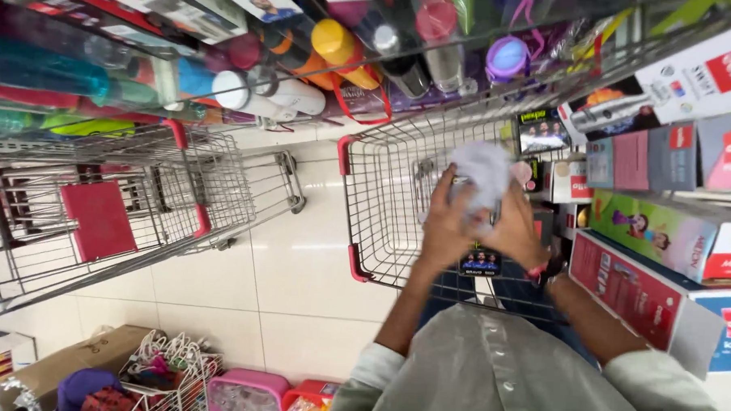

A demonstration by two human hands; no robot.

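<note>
While above a wire cart (pixel 382 198), left hand (pixel 446 224) and right hand (pixel 517 227) clutch crumpled white cloth (pixel 484 173)

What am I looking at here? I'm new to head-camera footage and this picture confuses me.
The camera sits on a person's head and looks steeply down, so you see their own arms and shirt. Both hands meet over a wire shopping cart: the left hand and the right hand have their grip on a pale crumpled cloth around something mostly hidden. A second cart stands to the left on the tiled floor. Bottles fill the shelf ahead, and boxed goods stack at the right.
</note>
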